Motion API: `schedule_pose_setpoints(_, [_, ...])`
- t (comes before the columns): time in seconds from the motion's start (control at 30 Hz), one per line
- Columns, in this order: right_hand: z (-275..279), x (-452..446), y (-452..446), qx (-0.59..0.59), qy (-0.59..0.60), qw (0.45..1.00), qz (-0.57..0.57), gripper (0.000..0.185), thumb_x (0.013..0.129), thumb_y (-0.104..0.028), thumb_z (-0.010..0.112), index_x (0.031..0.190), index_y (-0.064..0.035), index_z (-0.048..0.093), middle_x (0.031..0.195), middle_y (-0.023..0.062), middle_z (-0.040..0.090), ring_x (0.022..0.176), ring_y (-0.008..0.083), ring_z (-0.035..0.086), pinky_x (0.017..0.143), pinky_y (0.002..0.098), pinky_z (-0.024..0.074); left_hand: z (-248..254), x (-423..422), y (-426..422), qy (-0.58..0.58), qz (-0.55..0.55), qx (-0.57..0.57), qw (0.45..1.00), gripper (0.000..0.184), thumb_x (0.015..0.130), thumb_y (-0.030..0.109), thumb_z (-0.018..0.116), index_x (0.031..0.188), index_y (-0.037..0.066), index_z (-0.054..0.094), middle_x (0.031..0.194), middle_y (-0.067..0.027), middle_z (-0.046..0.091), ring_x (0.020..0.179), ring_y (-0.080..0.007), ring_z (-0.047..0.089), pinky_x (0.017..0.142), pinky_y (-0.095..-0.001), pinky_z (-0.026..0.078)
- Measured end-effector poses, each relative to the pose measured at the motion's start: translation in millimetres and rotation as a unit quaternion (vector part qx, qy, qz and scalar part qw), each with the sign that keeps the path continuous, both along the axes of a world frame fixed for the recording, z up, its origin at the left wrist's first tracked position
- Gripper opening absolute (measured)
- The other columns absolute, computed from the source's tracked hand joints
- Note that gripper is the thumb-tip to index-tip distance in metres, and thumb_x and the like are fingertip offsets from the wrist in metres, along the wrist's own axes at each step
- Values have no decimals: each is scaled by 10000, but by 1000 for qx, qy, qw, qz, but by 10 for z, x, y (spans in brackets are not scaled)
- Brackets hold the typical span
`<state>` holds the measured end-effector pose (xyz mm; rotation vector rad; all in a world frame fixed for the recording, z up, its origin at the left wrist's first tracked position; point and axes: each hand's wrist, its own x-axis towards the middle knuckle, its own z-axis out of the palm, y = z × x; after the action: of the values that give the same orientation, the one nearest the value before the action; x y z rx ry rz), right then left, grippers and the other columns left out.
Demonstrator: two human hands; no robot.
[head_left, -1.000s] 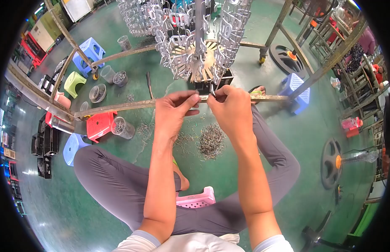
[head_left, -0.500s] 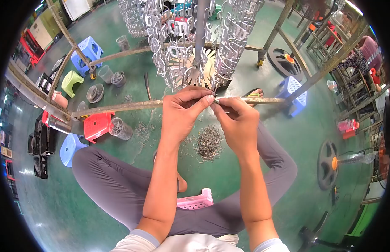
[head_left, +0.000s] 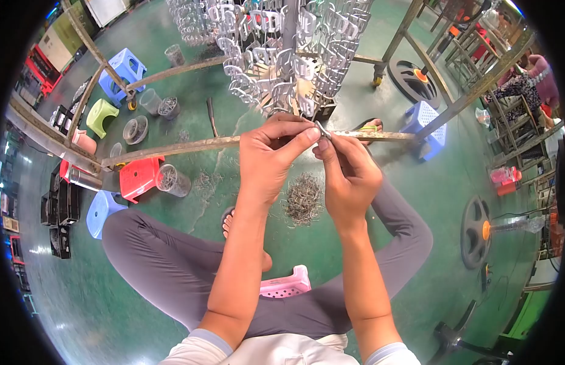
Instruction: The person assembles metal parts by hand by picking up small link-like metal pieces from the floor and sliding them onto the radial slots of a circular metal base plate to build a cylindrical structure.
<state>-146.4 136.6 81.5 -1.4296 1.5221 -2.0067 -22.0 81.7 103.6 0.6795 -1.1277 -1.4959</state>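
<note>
Metal piece (head_left: 322, 129), one, small, grey, in the head view at the fingertips over the frame's front bar (head_left: 179, 149); its ends are covered, shape uncertain. Right hand (head_left: 353, 173): thumb and forefinger pinching that piece. Left hand (head_left: 273, 149): thumb and forefinger brought together beside it; whether they grip it, I cannot tell. Beyond, hanging metal loops (head_left: 267, 24), cut off above. Between the forearms, a pile of wire bits (head_left: 304, 199) on the floor. Pink stool (head_left: 285, 285), partly hidden by the legs. At left, red stool (head_left: 138, 179), tub (head_left: 173, 180) touching or just beside it.
</note>
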Motion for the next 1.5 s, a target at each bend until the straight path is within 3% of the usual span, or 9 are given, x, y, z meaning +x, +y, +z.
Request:
schedule_pose_setpoints(0.33, [-52, -60, -6, 64, 45, 996, 40, 127, 914, 34, 743, 1038, 51, 764, 926, 130, 751, 782, 196, 736, 733, 303, 578, -146, -29, 16, 68, -31, 41, 996, 128, 891, 31, 828, 992, -40, 796, 1037, -76, 720, 1021, -172, 657, 962, -335, 479])
schedule_pose_setpoints(0.47, [2, -72, -60, -29, 5, 999, -14, 137, 951, 27, 737, 1080, 70, 759, 950, 118, 739, 793, 166, 736, 736, 271, 573, -124, -27, 6, 65, 0, 13, 998, 123, 877, 8, 836, 994, -28, 820, 973, -44, 699, 873, -111, 630, 796, -269, 494])
schedule_pose_setpoints(0.57, [69, -84, 32, 41, -88, 994, 59, 142, 958, 19, 741, 1079, 94, 746, 934, 94, 729, 794, 143, 732, 734, 254, 570, -129, -59, 35, 51, 39, 13, 998, 112, 875, 15, 838, 982, -14, 827, 946, -18, 687, 819, -75, 574, 734, -240, 439])
schedule_pose_setpoints(0.73, [94, -60, 127, 49, -50, 994, 81, 126, 935, 34, 755, 1048, 89, 746, 889, 80, 726, 784, 128, 730, 709, 244, 561, -136, -148, 107, 4, 105, -4, 994, 100, 874, 25, 834, 970, 1, 834, 922, 11, 667, 736, -39, 475, 646, -218, 344])
schedule_pose_setpoints(0.9, [111, -72, 116, 27, 63, 996, 49, 139, 884, 69, 768, 1022, 55, 758, 832, 95, 722, 725, 142, 715, 673, 265, 545, -114, -214, 171, 32, 130, -11, 991, 98, 878, 29, 829, 970, -2, 833, 926, -1, 672, 728, -39, 513, 639, -218, 367])
schedule_pose_setpoints(1.0, [222, -100, 156, 52, 181, 982, 35, 165, 858, 21, 794, 1018, 41, 761, 829, 115, 712, 683, 182, 689, 652, 306, 533, -133, -192, 184, 37, 134, -12, 990, 98, 883, 29, 825, 974, -5, 831, 942, -15, 679, 727, -43, 530, 635, -216, 376])
schedule_pose_setpoints(1.13, [542, -180, 140, 84, 171, 981, 31, 208, 860, -102, 795, 1016, 33, 764, 828, 129, 707, 698, 218, 658, 654, 342, 517, -138, -178, 187, 3, 145, -23, 989, 103, 885, 15, 817, 981, -22, 825, 971, -36, 685, 750, -58, 580, 652, -219, 437])
schedule_pose_setpoints(1.33, [894, -267, -174, 92, 217, 969, 76, 180, 852, -104, 761, 918, 64, 755, 808, 149, 717, 682, 226, 669, 643, 351, 525, -44, -182, 246, -6, 156, -51, 986, 82, 895, -16, 799, 968, -51, 809, 995, -72, 694, 832, -107, 691, 736, -238, 559])
schedule_pose_setpoints(1.5, [932, -271, -192, 143, 203, 966, 75, 198, 837, -107, 751, 889, 83, 737, 778, 164, 725, 686, 219, 695, 663, 342, 544, 35, -133, 241, -34, 175, -85, 980, 94, 898, -40, 788, 990, -58, 799, 1003, -84, 691, 811, -123, 696, 715, -248, 564])
